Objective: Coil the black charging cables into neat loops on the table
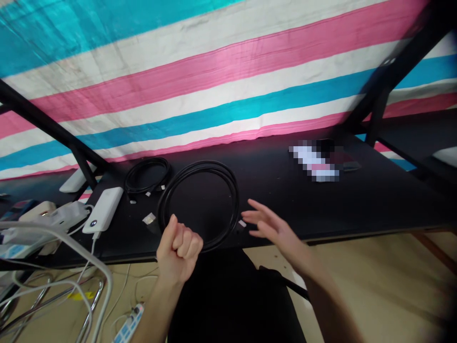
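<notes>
Left hand: the person's left hand (pixel 179 247) is folded into a fist, thumb laid up along the curled fingers; it stands in front of the lower left of the large black coil; whether the fingers have hold of any cable cannot be told
Right hand: the right hand (pixel 273 228) is loosely open, fingers spread and pointing left; it grips nothing that shows; the fingertips are just beside a small pale piece (pixel 242 223) near the coil's right side
Large coil: the large black coil (pixel 235 197) is a wide ring of several turns on the black table (pixel 321 205), towards its front edge; the left hand hides part of the lower left of the ring
Small coil: a smaller black coil (pixel 130 177) lies behind and to the left of the large one, just beside it; pale connector ends (pixel 147 194) show along its near side
Whitish scrap: a crumpled-looking whitish scrap (pixel 149 218) lies just left of the large coil
Left of the table: a white power bank (pixel 103 209) lies with a white cable (pixel 93 247) running down from its near end
Far right of the table: a pixelated item (pixel 316 162) lies towards the back; what it is cannot be told
Backdrop: a striped cloth (pixel 228 71) in blue, white and pink hangs behind the table
Floor: a blue-and-white power strip (pixel 129 324) lies below, left of the left forearm
</notes>
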`<state>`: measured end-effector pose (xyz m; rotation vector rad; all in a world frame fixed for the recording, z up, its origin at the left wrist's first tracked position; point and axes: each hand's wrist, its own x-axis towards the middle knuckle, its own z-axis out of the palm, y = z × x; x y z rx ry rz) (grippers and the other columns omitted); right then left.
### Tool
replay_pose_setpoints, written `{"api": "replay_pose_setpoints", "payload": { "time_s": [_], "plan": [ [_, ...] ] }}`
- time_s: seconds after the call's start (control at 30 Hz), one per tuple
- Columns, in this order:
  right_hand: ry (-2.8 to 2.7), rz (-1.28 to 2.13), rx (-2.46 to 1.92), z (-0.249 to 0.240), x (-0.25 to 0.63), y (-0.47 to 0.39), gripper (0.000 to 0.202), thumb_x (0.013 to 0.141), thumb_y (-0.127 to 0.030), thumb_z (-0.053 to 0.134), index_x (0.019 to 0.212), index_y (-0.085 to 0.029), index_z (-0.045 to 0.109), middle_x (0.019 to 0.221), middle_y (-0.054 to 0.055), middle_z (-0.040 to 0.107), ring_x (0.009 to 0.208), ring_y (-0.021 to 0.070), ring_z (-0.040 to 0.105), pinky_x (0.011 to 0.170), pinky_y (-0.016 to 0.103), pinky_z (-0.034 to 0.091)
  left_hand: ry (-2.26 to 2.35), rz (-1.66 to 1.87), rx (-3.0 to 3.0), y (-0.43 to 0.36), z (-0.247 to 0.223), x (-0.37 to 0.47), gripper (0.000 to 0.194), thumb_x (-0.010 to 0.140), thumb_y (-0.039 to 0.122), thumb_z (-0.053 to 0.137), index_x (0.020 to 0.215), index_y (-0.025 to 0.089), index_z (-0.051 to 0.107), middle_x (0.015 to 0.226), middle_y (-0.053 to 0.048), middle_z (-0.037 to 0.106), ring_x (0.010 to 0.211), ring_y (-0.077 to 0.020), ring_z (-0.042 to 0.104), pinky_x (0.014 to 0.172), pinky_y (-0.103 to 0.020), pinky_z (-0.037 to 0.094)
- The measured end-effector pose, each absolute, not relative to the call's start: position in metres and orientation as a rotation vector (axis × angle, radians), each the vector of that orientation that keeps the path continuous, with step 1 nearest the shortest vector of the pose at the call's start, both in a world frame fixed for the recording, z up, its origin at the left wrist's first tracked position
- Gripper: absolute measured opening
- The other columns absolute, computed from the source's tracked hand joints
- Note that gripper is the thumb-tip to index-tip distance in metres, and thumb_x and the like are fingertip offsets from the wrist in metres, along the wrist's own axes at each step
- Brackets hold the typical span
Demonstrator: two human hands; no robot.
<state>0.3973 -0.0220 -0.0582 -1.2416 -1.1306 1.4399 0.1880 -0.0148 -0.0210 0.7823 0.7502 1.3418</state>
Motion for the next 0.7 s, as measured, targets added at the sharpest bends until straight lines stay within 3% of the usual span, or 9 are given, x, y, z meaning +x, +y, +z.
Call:
{"api": "replay_pose_setpoints", "payload": {
  "time_s": [0.17,0.3,0.43,0.57,0.7],
  "plan": [
    [-0.801,1.768,-1.054,-0.064,0.36,-0.024,0.071,0.073,-0.044,0.072,0.135,-0.023,0.044,0.115,0.012,0.065,0.1,0.0241,0.065,0.084,0.041,0.054,0.451,1.292,0.681,-0.017,-0.032,0.203,0.069,0.087,0.038,0.053,0.043,0.019,0.003,0.032,0.008,-0.003,0.027,-0.0039,0.0,0.032,-0.025,0.003],
    [-0.508,1.595,-0.983,-0.064,0.349,-0.022,0.064,0.076,-0.037,0.072,0.133,-0.029,0.044,0.106,0.004,0.067,0.079,0.0154,0.068,0.082,0.036,0.055,0.394,1.217,0.633,-0.023,-0.039,0.206,0.065,0.087,0.031,0.054,0.042,0.018,0.009,0.034,0.007,0.007,0.031,-0.0052,0.01,0.037,-0.023,0.018],
    [-0.519,1.446,-0.964,-0.058,0.351,-0.021,0.07,0.076,-0.034,0.072,0.138,-0.035,0.037,0.091,-0.003,0.063,0.065,0.0111,0.064,0.07,0.034,0.058,0.341,1.211,0.358,-0.024,-0.031,0.202,0.057,0.083,0.027,0.059,0.046,0.018,0.018,0.039,0.008,0.013,0.037,-0.006,0.017,0.048,-0.021,0.035],
    [-0.461,1.383,-0.953,-0.051,0.349,-0.021,0.073,0.077,-0.036,0.071,0.139,-0.034,0.034,0.081,-0.005,0.06,0.059,0.0107,0.061,0.058,0.029,0.057,0.216,1.25,0.015,-0.022,-0.021,0.204,0.043,0.086,0.029,0.056,0.052,0.018,0.032,0.043,0.009,0.017,0.04,-0.0064,0.024,0.049,-0.02,0.037],
    [-0.312,1.339,-0.918,-0.047,0.347,-0.021,0.072,0.076,-0.031,0.073,0.138,-0.032,0.036,0.083,-0.005,0.062,0.06,0.0087,0.058,0.058,0.026,0.055,0.25,1.223,-0.017,-0.02,-0.022,0.206,0.032,0.085,0.035,0.058,0.062,0.018,0.043,0.05,0.008,0.029,0.047,-0.0079,0.037,0.053,-0.022,0.04]
  ]
}}
